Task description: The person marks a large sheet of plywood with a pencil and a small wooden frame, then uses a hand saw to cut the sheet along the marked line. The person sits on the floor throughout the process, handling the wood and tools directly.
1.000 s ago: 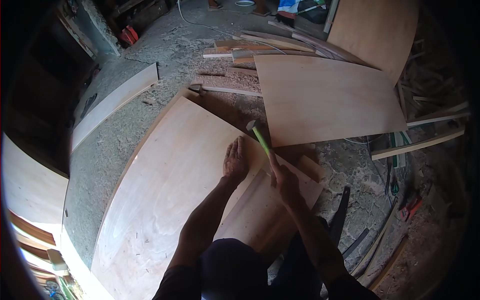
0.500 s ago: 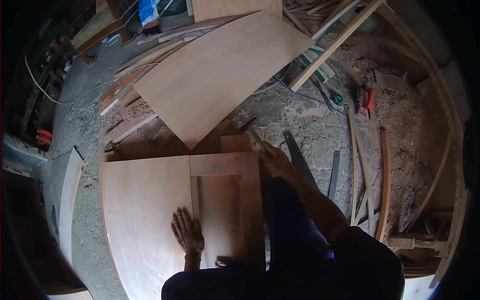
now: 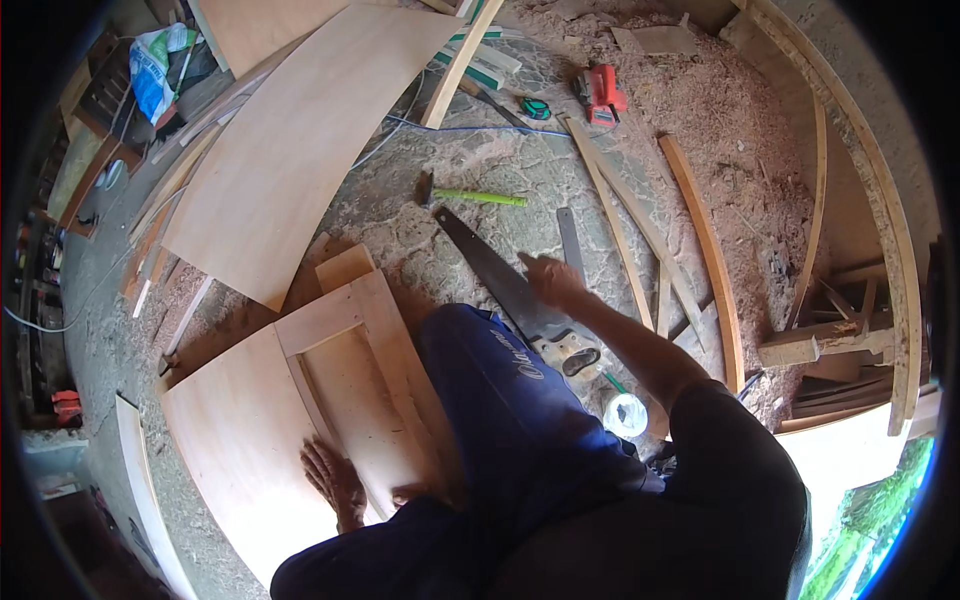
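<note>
My left hand (image 3: pixel 335 485) lies flat, fingers spread, on the pale plywood (image 3: pixel 235 410) covering part of a wooden frame panel (image 3: pixel 375 315). On the floor to the right, a hand saw (image 3: pixel 485 262) lies with its blade angled away and its pale handle towards me. Over the saw's blade reaches my right hand (image 3: pixel 556 281), empty, its index finger stretched out; I cannot tell whether it touches the metal. Beyond the saw's tip rests a hammer (image 3: pixel 480 197) with a bright green handle.
A large plywood sheet (image 3: pixel 300 130) lies beyond the panel. Farther right are a red power tool (image 3: pixel 603 95), a green tape measure (image 3: pixel 535 107), a narrow blade (image 3: pixel 570 240) and long wood strips (image 3: pixel 705 260). A white round container (image 3: pixel 625 414) stands near my right knee.
The hammer has left my right hand and now lies on the floor. My right hand has moved over the saw. The view has swung right; my left hand still presses on the plywood.
</note>
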{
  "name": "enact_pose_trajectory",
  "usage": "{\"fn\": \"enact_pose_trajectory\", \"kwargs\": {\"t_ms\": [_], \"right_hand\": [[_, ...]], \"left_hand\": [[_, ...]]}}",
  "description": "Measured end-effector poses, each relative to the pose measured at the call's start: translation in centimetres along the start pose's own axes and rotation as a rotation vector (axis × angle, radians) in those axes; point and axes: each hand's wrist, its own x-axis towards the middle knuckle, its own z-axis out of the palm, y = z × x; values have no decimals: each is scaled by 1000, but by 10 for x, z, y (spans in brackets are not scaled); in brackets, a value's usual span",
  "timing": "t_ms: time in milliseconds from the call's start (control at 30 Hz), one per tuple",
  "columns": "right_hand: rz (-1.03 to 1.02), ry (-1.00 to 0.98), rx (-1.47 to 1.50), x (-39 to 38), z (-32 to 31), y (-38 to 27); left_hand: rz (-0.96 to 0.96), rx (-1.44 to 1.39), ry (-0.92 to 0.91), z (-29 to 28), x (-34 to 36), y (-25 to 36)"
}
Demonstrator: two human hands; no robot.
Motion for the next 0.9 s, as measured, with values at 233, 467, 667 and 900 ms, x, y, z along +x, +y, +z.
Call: {"fn": "enact_pose_trajectory", "kwargs": {"t_ms": [233,467,667,900], "right_hand": [[41,-90,-174,-196,78,7],[-59,-194,-159,-190,62,40],[-119,-46,-366,-150,25,120],[173,74,-310,-167,42,143]], "left_hand": [[7,35,-75,7,9,-13],[101,-8,-5,11,5,-21],[29,23,-57,6,5,-12],[23,42,-39,7,5,-10]]}}
